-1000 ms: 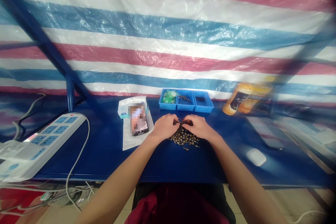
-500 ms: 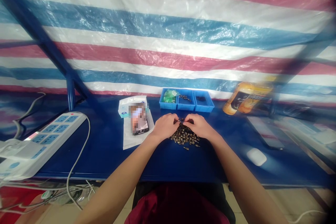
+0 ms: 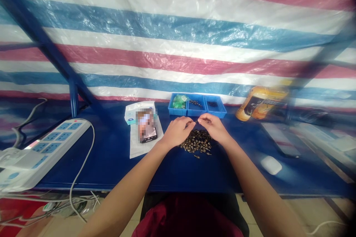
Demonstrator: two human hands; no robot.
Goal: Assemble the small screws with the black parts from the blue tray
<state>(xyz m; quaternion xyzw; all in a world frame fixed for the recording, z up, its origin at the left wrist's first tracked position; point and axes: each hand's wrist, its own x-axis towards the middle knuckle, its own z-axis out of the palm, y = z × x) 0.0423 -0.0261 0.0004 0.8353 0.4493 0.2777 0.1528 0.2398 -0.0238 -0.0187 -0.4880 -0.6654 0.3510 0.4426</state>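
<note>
A heap of small brass-coloured screws lies on the blue table between my forearms, with a couple of loose ones at its near edge. Just past the heap, my left hand is closed in a pinch, thumb against fingers. My right hand faces it, also pinching, its fingertips close to those of the left. A tiny dark piece shows between the two sets of fingertips; it looks like a screw, but most of it is hidden. Behind the hands stands a blue three-compartment bin with a green bag, some screws and dark small parts.
Left of the hands, a phone rests on a white packet. A white power strip with cables lies far left. On the right are yellow bottles, a flat grey device and a white case. A striped sheet hangs behind.
My right hand has moved slightly up and away from the heap, and my left fingertips shifted a little right and up. More of the heap's top now shows. Both hands stay pinched.
</note>
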